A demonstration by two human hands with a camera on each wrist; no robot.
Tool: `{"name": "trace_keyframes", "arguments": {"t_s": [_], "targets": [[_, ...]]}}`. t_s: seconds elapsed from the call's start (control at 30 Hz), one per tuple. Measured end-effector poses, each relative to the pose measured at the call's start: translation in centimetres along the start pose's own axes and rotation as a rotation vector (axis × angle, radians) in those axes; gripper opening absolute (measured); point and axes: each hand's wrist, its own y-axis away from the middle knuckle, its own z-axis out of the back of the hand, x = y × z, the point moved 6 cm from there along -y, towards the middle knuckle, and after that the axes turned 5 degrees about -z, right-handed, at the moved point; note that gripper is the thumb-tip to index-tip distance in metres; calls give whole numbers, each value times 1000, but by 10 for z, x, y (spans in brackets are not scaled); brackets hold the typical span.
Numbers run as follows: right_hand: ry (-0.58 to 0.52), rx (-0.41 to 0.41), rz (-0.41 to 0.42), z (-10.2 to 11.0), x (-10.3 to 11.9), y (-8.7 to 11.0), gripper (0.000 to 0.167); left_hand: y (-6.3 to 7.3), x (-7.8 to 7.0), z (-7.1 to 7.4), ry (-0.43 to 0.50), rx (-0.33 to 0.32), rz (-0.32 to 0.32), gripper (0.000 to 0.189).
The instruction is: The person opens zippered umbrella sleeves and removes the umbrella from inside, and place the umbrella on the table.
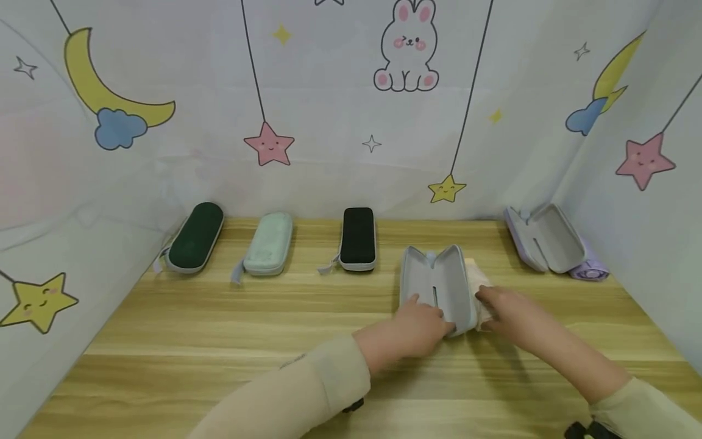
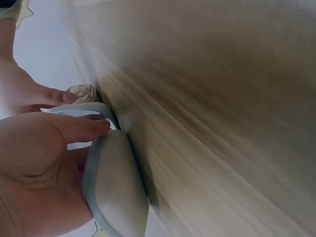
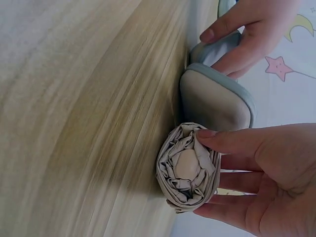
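Pinching a rolled beige bundle in the right hand, had it just right of the open grey-lined case. Held that case's near end with the left hand. Had, leftward of the same case on the wooden table, the black case, mint case and dark green case; farther right of it, the open lilac case beside a purple roll.

The tabletop leaves a wide lane from its left edge to the open case. Green, mint and black cases line the back edge, with passable gaps between. The roll blocks the open case's right side; the left hand and right hand obstruct its front. Room remains between roll and purple case, near the back right corner.
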Motion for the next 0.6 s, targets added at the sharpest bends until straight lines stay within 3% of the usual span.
{"name": "trace_keyframes", "arguments": {"t_s": [0.23,0.47,0.6], "targets": [[-23,-5,22,0,-5,-19,29,-21,12,-2,52,54,39,37],[20,17,-50,3,-21,-40,45,-54,23,-7,12,70,110,42],[18,52,-84,5,-31,-50,47,-70,33,-7,51,86,134,44]]}}
